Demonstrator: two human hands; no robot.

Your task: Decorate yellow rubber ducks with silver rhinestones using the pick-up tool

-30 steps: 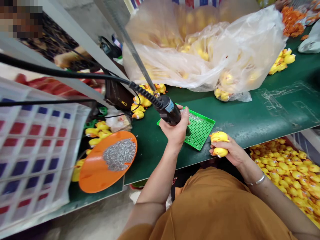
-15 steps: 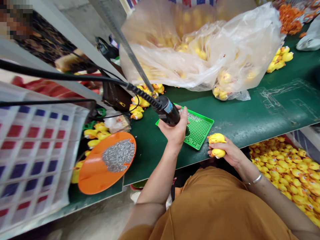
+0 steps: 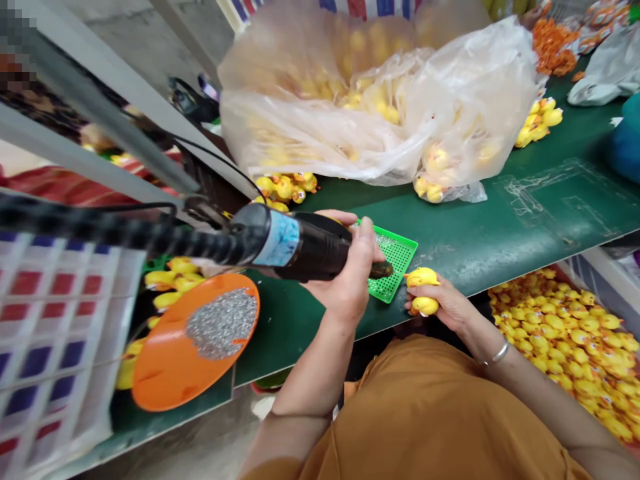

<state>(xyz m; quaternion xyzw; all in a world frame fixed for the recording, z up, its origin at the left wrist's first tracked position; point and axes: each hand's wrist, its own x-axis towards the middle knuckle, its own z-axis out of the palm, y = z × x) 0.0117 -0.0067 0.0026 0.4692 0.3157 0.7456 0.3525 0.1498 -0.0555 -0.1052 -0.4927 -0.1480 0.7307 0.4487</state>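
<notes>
A black power screwdriver with a light blue label and a ribbed cable is gripped in my left hand. Its tip points right, toward my right hand, above a green perforated tray that has small silver screws at its far end. My right hand holds a yellow toy duck beyond the tray's near right corner, at the table's front edge. The screwdriver tip and the duck are a small gap apart. An orange dish with a pile of silver screws lies left of my left hand.
Large clear plastic bags of yellow ducks lie at the back of the green table. Many loose ducks fill a container at the lower right. A checked white bag stands at the left, beside metal bars.
The screwdriver has tilted from steep to nearly level, its tip now facing the duck. My left hand has turned with it. The whole view has shifted slightly.
</notes>
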